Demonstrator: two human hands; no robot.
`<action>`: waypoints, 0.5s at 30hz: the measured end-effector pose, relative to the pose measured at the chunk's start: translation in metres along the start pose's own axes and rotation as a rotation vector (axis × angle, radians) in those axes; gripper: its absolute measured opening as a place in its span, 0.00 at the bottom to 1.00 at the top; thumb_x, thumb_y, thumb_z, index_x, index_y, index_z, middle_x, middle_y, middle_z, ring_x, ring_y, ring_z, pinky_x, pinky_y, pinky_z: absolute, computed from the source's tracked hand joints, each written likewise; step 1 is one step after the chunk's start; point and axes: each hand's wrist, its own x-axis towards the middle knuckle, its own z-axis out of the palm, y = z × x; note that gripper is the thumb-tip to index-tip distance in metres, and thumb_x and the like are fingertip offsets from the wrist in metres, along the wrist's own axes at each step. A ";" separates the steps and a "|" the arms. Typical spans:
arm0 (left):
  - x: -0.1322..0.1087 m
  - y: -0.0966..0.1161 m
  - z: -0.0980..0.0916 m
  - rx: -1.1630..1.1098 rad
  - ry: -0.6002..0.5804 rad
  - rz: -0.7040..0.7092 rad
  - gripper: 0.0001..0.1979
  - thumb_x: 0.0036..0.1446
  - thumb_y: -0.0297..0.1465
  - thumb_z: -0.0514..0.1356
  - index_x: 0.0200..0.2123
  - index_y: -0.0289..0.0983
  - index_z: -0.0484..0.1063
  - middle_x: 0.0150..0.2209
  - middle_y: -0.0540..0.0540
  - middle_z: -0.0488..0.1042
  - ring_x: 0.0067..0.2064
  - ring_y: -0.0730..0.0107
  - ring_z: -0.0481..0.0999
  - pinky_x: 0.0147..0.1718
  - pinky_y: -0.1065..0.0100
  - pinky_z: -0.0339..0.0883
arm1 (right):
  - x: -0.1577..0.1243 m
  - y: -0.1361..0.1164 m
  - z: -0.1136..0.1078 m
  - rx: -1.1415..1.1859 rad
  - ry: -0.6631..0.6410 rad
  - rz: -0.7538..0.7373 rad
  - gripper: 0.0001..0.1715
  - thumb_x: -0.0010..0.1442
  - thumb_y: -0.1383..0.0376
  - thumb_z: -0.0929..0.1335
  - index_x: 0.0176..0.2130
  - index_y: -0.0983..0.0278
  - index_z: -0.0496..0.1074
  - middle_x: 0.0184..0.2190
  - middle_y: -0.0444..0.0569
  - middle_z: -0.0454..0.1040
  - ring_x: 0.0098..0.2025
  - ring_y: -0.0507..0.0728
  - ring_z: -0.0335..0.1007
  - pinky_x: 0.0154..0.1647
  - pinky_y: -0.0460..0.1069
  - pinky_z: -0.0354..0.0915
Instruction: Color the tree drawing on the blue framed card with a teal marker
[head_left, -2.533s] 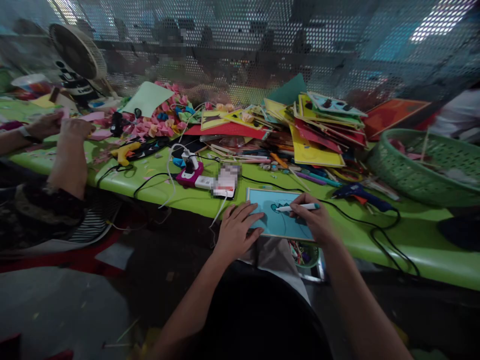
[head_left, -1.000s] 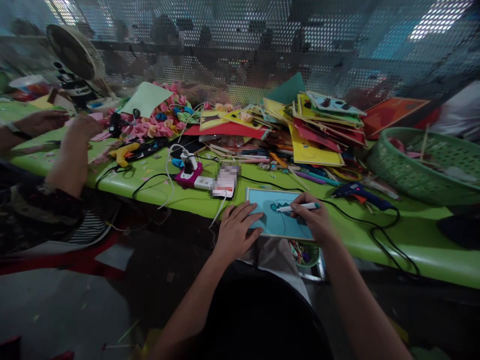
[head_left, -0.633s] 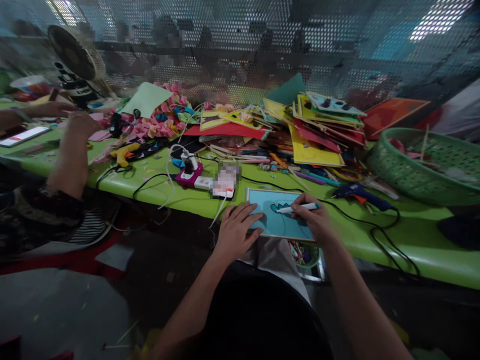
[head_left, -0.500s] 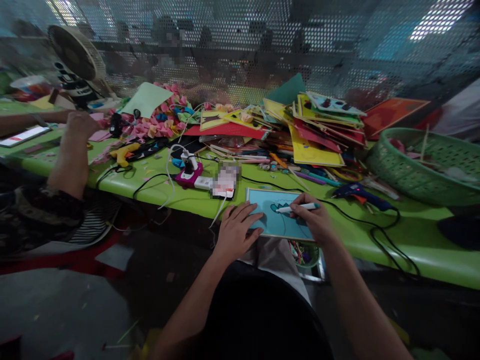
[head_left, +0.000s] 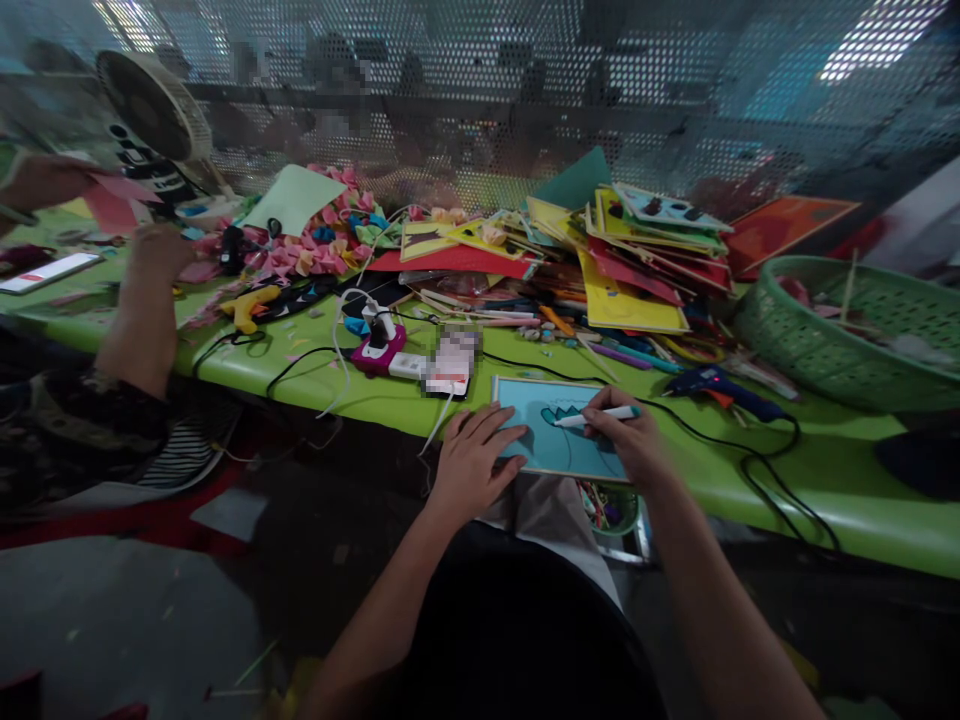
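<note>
A blue card with a pale border (head_left: 540, 450) lies at the table's near edge, partly over my lap. It bears a dark zigzag shape filled in teal and some thin drawn lines. My left hand (head_left: 478, 455) rests with spread fingers on the card's left side. In my right hand (head_left: 626, 435) a white felt-tip marker (head_left: 604, 415) is pinched, its tip touching the card by the teal patch and its teal end pointing right. The heel of the right hand covers the card's right corner.
A phone (head_left: 451, 362) and a purple power strip (head_left: 379, 345) lie beyond my left hand. To the right are a blue glue gun (head_left: 724, 388), its black cable and a green basket (head_left: 855, 340). Stacked cards (head_left: 637, 300) stand behind. At left a co-worker's hand (head_left: 49, 182) holds pink paper.
The marker tip has shifted slightly right along the teal shape. My left hand and the card stay put. At left, the co-worker's far hand has risen with pink paper.
</note>
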 end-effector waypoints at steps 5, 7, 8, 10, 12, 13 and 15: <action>0.000 -0.001 0.001 0.001 0.004 0.001 0.18 0.71 0.42 0.56 0.61 0.48 0.72 0.68 0.51 0.69 0.71 0.59 0.64 0.70 0.49 0.53 | 0.000 0.000 0.001 -0.007 -0.009 0.000 0.15 0.56 0.54 0.75 0.28 0.60 0.72 0.20 0.43 0.74 0.24 0.53 0.65 0.26 0.48 0.58; 0.000 -0.001 0.001 0.001 0.004 0.001 0.18 0.72 0.42 0.56 0.61 0.48 0.72 0.68 0.51 0.69 0.71 0.59 0.64 0.70 0.49 0.53 | 0.000 0.001 0.000 -0.010 0.000 -0.006 0.14 0.55 0.55 0.75 0.28 0.60 0.72 0.20 0.42 0.73 0.24 0.53 0.64 0.26 0.48 0.58; 0.000 -0.001 0.001 0.001 0.004 0.001 0.18 0.72 0.42 0.56 0.60 0.48 0.72 0.68 0.51 0.69 0.71 0.59 0.64 0.70 0.49 0.53 | 0.000 0.002 0.000 -0.010 0.008 -0.009 0.13 0.55 0.56 0.75 0.28 0.60 0.72 0.20 0.42 0.73 0.23 0.53 0.64 0.26 0.48 0.57; 0.001 0.000 0.000 0.000 0.004 0.002 0.18 0.72 0.42 0.56 0.60 0.48 0.73 0.68 0.51 0.70 0.71 0.59 0.65 0.70 0.49 0.53 | 0.001 0.003 0.000 -0.008 0.026 -0.018 0.12 0.55 0.56 0.74 0.28 0.60 0.72 0.20 0.42 0.73 0.24 0.53 0.64 0.27 0.48 0.58; 0.001 0.000 -0.001 0.001 0.005 0.003 0.18 0.72 0.42 0.56 0.60 0.48 0.73 0.68 0.51 0.70 0.71 0.59 0.65 0.70 0.48 0.54 | 0.002 0.003 0.000 -0.006 0.047 -0.028 0.11 0.56 0.57 0.74 0.29 0.59 0.72 0.21 0.41 0.72 0.25 0.53 0.64 0.28 0.48 0.59; 0.001 0.000 -0.001 0.001 0.005 0.004 0.18 0.72 0.42 0.56 0.60 0.49 0.73 0.68 0.51 0.70 0.71 0.59 0.65 0.70 0.48 0.54 | 0.002 0.003 0.000 -0.005 0.058 -0.034 0.11 0.56 0.57 0.74 0.29 0.59 0.72 0.21 0.41 0.72 0.25 0.53 0.64 0.28 0.48 0.59; 0.001 0.000 0.000 0.003 0.005 0.005 0.18 0.71 0.41 0.56 0.60 0.49 0.73 0.68 0.51 0.70 0.71 0.58 0.65 0.70 0.49 0.54 | 0.002 0.002 0.001 -0.006 0.073 -0.041 0.11 0.56 0.57 0.74 0.29 0.59 0.72 0.21 0.41 0.71 0.25 0.53 0.64 0.28 0.48 0.58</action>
